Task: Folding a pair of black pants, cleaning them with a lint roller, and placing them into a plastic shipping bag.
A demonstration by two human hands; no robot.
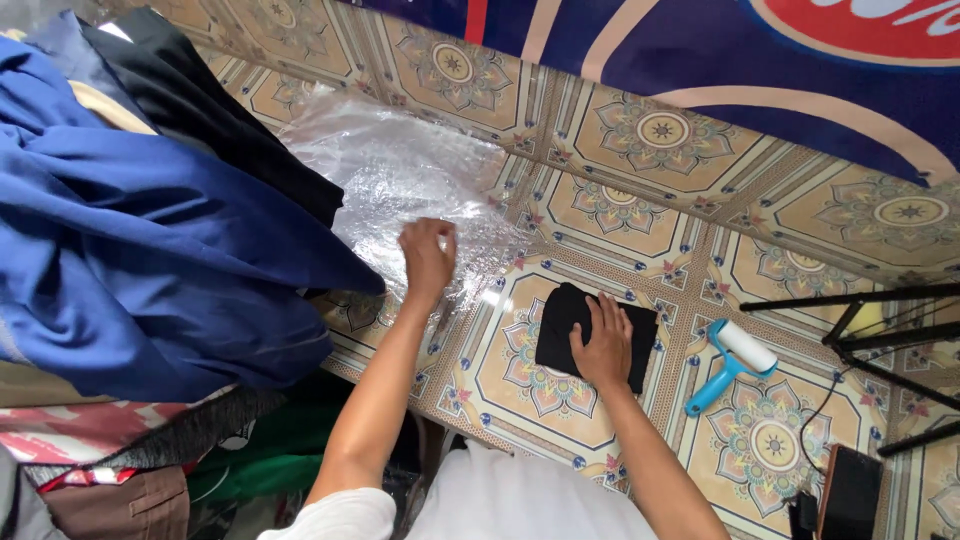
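Note:
My left hand (pixel 428 255) rests on a crinkled clear plastic bag (pixel 400 170) that lies on the patterned table (pixel 790 240), fingers curled and pinching the plastic. My right hand (pixel 602 345) lies flat, fingers spread, on a small folded black cloth (pixel 560 312) near the table's front edge. The black cloth sits to the right of the plastic bag, apart from it.
A blue lint roller (pixel 732 363) with a white roll lies right of the black cloth. A pile of blue and black garments (pixel 150 240) covers the left side. Black tripod legs (pixel 880 330) and a cable stand at the right. A blue and red banner (pixel 750 50) runs behind.

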